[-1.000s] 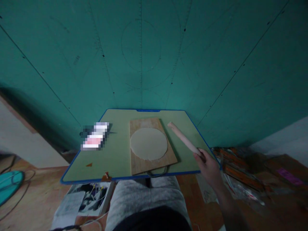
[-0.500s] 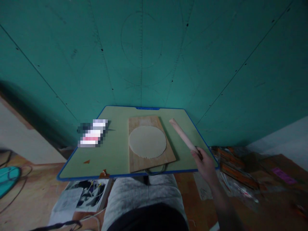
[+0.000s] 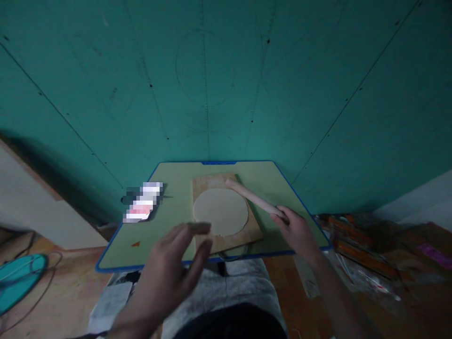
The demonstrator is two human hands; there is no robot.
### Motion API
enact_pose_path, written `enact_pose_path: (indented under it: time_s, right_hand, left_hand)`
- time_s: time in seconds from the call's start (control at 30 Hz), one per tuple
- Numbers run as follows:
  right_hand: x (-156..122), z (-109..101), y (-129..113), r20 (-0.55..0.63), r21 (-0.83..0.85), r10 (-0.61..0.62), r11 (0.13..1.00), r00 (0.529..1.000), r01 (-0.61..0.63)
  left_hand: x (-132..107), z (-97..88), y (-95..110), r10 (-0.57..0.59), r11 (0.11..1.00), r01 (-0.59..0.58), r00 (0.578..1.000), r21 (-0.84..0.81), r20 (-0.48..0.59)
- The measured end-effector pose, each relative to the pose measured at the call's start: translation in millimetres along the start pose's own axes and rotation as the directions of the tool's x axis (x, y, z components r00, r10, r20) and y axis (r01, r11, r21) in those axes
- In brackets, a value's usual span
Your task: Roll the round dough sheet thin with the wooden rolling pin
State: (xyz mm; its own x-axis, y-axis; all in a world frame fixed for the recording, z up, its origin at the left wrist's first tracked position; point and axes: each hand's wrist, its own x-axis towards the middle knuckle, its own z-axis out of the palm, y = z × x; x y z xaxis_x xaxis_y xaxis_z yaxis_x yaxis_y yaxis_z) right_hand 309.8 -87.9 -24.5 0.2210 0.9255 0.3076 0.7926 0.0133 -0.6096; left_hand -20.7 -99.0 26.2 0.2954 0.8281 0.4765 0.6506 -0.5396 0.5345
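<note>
A round flat sheet of dough [image 3: 221, 211] lies on a wooden board [image 3: 243, 231] on a small green table with a blue rim [image 3: 169, 221]. My right hand [image 3: 295, 231] grips the near end of a wooden rolling pin [image 3: 252, 198], which slants up-left with its far end over the board's back right corner. My left hand [image 3: 169, 273] hovers in front of the board's near left corner with its fingers stretched out and nothing in them.
A blurred-out packet [image 3: 143, 202] lies on the table's left side. A teal wall rises behind the table. Papers and cables [image 3: 106, 303] lie on the floor at the left, a teal round object [image 3: 17, 280] further left, and cluttered orange items [image 3: 360, 249] at the right.
My left hand has come into view in front of the board. My right hand has swung the rolling pin leftward, so its far end is now over the board's corner.
</note>
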Motion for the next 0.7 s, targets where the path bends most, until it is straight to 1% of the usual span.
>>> enact_pose_path:
  time_s: [0.07, 0.1, 0.13, 0.2, 0.27, 0.33, 0.37, 0.43, 0.5, 0.6, 0.67, 0.7]
  right_hand:
    - [4.9, 3.2, -5.3, 0.025, -0.077, -0.018, 0.997, 1.0, 0.02]
    - [6.3, 5.2, -7.5, 0.036, -0.123, -0.024, 0.992, 0.999, 0.028]
    - [7.1, 7.4, -9.7, 0.048, -0.167, -0.034, 0.985, 0.998, 0.042]
    - [8.2, 13.0, -14.9, 0.092, -0.238, -0.072, 0.967, 0.993, 0.092]
    - [10.8, 20.0, -21.5, 0.151, -0.273, -0.125, 0.948, 0.981, 0.163]
    - [16.5, 27.5, -29.1, 0.207, -0.276, -0.185, 0.931, 0.961, 0.239]
    - [20.6, 31.2, -32.7, 0.231, -0.272, -0.215, 0.922, 0.949, 0.275]
    - [30.1, 37.6, -38.6, 0.275, -0.258, -0.268, 0.904, 0.923, 0.34]
    - [39.7, 42.4, -41.9, 0.319, -0.23, -0.303, 0.895, 0.898, 0.383]
    - [52.3, 47.9, -43.1, 0.378, -0.144, -0.324, 0.905, 0.867, 0.401]
    - [60.0, 52.2, -43.8, 0.383, -0.119, -0.325, 0.911, 0.865, 0.395]
    - [63.9, 54.9, -44.8, 0.371, -0.138, -0.322, 0.909, 0.871, 0.394]
  left_hand:
    - [31.6, 16.3, -23.3, -0.035, 0.999, 0.035, 0.999, 0.007, 0.004]
    - [43.6, 23.1, -33.7, -0.059, 0.998, 0.059, 0.998, 0.016, -0.006]
    - [52.5, 28.9, -42.3, -0.075, 0.997, 0.076, 0.997, 0.032, -0.024]
    - [62.5, 38.2, -53.6, -0.043, 0.995, 0.047, 0.998, 0.087, -0.049]
    - [66.9, 47.6, -58.9, 0.045, 0.985, -0.039, 0.998, 0.166, -0.035]
    - [70.8, 59.1, -63.2, 0.115, 0.965, -0.117, 0.993, 0.235, 0.022]
    - [73.1, 65.4, -66.3, 0.128, 0.955, -0.14, 0.99, 0.261, 0.062]
    - [77.6, 76.8, -74.8, 0.118, 0.939, -0.154, 0.984, 0.307, 0.133]
    - [79.9, 83.7, -84.1, 0.106, 0.927, -0.167, 0.975, 0.337, 0.193]
    - [78.8, 84.2, -91.6, 0.114, 0.914, -0.201, 0.961, 0.351, 0.253]
    - [79.2, 81.9, -89.5, 0.089, 0.899, -0.193, 0.959, 0.392, 0.269]
    - [80.9, 81.4, -86.6, 0.066, 0.887, -0.179, 0.961, 0.426, 0.268]
